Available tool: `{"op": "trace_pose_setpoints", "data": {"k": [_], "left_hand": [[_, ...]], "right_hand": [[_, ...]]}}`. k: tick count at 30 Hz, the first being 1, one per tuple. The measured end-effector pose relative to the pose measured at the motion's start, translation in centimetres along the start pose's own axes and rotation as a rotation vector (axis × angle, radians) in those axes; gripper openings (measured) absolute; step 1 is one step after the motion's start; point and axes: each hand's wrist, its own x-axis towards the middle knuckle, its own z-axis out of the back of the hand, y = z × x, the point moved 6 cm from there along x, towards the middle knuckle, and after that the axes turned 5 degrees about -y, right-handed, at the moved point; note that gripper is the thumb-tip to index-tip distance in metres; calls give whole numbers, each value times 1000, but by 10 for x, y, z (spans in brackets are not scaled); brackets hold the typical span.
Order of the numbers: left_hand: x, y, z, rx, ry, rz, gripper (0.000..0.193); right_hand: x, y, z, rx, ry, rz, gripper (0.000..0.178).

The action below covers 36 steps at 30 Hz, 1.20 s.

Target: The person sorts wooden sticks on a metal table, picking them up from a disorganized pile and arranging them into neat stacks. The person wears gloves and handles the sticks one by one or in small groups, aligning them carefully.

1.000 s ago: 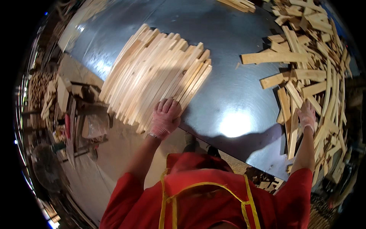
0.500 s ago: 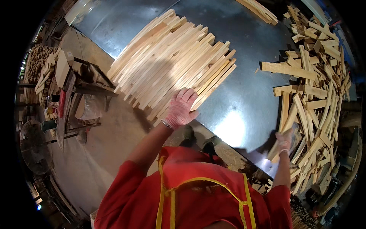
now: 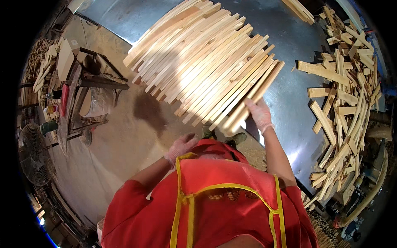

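My right hand (image 3: pixel 260 114), in a pale glove, grips a wooden strip (image 3: pixel 264 84) at the right end of a row of strips. Its near end is blurred and juts over the table's front edge. The row (image 3: pixel 198 62) holds many light wooden strips lying side by side, slanted, with uneven ends, on the metal table (image 3: pixel 285 41). My left hand (image 3: pixel 182 147), also gloved, hangs near my body in front of the row, its fingers stretched out and nothing in them. It is apart from the wood.
A heap of loose wooden strips (image 3: pixel 351 103) covers the table's right side. More strips (image 3: pixel 298 10) lie at the far edge. On the left stand a wooden stand (image 3: pixel 91 84) and a fan (image 3: pixel 35 155). A hose (image 3: pixel 372 194) curves at the lower right.
My right hand has come left from the heap, bringing a strip to the row's right end. My left hand has let go of the row and drawn back toward my body.
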Motion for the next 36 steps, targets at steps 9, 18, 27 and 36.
{"op": "trace_pose_setpoints", "data": {"k": [9, 18, 27, 36], "left_hand": [[63, -24, -85, -1166, 163, -12, 43], [-6, -84, -15, -696, 70, -9, 70], [24, -241, -33, 300, 146, -334, 63], [-2, -181, -72, 445, -271, -1053, 50]], "right_hand": [[-14, 29, -12, 306, 189, -114, 77], [-12, 15, -9, 91, 96, -124, 72], [-8, -18, -24, 421, 27, -283, 66], [-63, -42, 107, -110, -444, -110, 85]]}}
